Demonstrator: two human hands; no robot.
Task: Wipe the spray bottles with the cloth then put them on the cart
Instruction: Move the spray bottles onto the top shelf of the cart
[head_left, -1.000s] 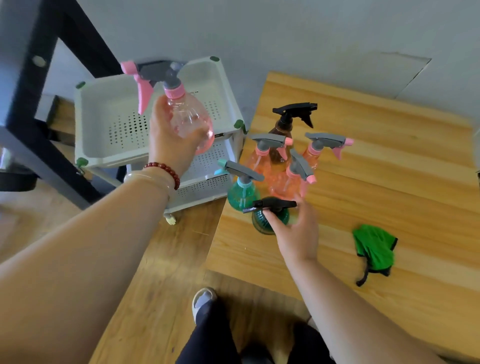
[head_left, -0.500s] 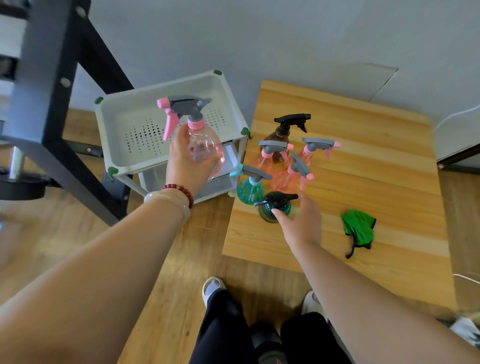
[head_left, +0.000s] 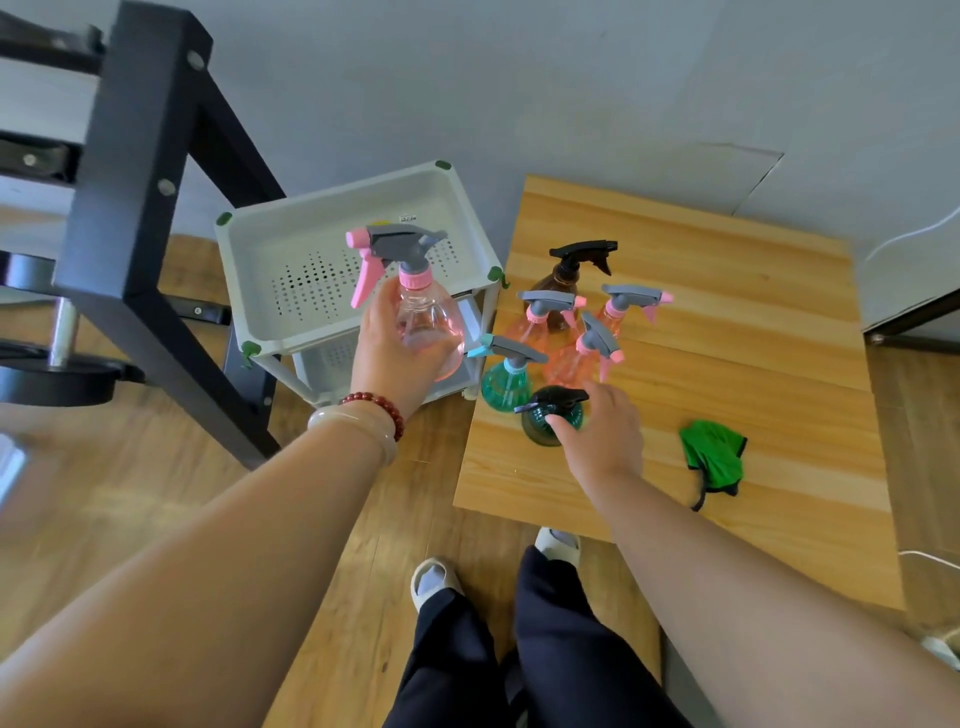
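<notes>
The left hand (head_left: 395, 364) wraps its fingers round the belly of a light, slick clear-pink plastic spray bottle (head_left: 421, 317) above the white plastic cart (head_left: 322, 223), while the right hand (head_left: 602, 436) touches the dark-green spray bottle (head_left: 545, 421) on the wooden worktop (head_left: 753, 374), grip unclear.

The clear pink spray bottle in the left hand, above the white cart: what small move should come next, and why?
Probably lower the clear pink spray bottle into the top tray of the white plastic cart and let go: the left hand grips it in the air over that tray, while the green cloth lies on the wooden table.
</notes>
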